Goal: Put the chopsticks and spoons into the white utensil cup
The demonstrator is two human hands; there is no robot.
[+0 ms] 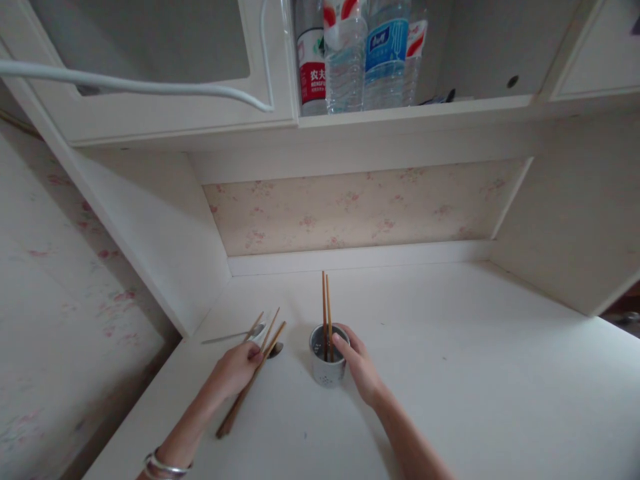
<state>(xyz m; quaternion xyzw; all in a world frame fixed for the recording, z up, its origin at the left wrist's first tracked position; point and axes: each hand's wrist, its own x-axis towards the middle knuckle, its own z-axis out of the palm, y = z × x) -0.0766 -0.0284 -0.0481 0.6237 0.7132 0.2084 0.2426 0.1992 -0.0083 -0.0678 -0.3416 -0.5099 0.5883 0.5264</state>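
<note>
My left hand (240, 369) is closed around some wooden chopsticks (243, 399) that lie slanting low over the white tabletop, their thick ends toward me. Beyond its fingers are a metal spoon with a thin handle (225, 338), a white spoon-like piece (259, 333) and the dark bowl of another spoon (275, 350), partly covered by the chopsticks. To the right, a grey cup-shaped utensil holder (329, 375) with small holes stands upright. Two chopsticks (329, 303) rise from it. My right hand (361, 370) grips its right side, thumb at the rim.
The white tabletop (475, 373) runs back to a floral-papered panel (350, 210). Overhead, a cabinet shelf (425, 112) holds several plastic bottles (385, 53). A white cable (150, 85) hangs at the upper left. Side panels (150, 220) bound the alcove.
</note>
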